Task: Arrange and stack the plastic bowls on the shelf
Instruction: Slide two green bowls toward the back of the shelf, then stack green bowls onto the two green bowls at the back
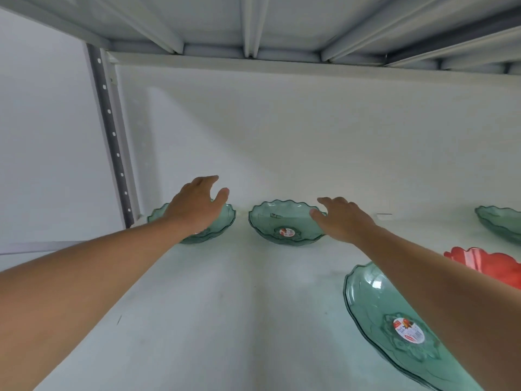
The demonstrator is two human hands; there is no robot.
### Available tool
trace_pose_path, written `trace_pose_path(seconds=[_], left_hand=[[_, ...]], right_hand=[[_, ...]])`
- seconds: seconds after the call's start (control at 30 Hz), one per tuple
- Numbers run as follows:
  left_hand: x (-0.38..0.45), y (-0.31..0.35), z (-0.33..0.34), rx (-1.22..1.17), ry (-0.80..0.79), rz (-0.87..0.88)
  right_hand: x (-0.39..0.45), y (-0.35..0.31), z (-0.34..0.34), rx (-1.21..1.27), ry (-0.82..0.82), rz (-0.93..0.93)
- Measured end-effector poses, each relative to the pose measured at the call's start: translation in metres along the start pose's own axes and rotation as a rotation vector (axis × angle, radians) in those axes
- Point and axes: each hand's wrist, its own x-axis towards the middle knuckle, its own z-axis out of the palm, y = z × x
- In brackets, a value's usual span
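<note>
Several clear green plastic bowls with scalloped rims sit on the white shelf (214, 306). My left hand (197, 207) hovers open over the far-left bowl (222, 224), hiding most of it. My right hand (342, 218) is open at the right rim of the middle bowl (282, 221), which has a red sticker in its bottom. A third green bowl (394, 328) lies near me on the right, partly under my right forearm. A fourth green bowl (499, 221) is cut off at the right edge, with a red bowl (479, 263) in front of it.
The underside of the upper shelf (253, 21) runs low overhead. A perforated grey upright post (111, 131) stands at the shelf's left back corner. The white back wall (310, 136) rises just behind the far bowls.
</note>
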Motion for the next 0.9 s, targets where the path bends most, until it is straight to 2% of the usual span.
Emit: trace_pose_path(seconds=[0.17, 0.43, 0.67, 0.9], left_hand=[[-0.016, 0.050, 0.026, 0.008, -0.053, 0.121], [-0.063, 0.123, 0.056, -0.033, -0.163, 0.164], [-0.118, 0.185, 0.054, -0.036, -0.128, 0.122], [-0.180, 0.236, 0.066, 0.029, -0.152, -0.027]], right_hand=[[-0.045, 0.026, -0.012, -0.082, -0.012, 0.022], [-0.111, 0.075, -0.031, -0.089, 0.007, 0.059], [-0.151, 0.132, -0.062, -0.053, 0.053, 0.023], [-0.190, 0.193, -0.071, -0.032, 0.015, -0.081]])
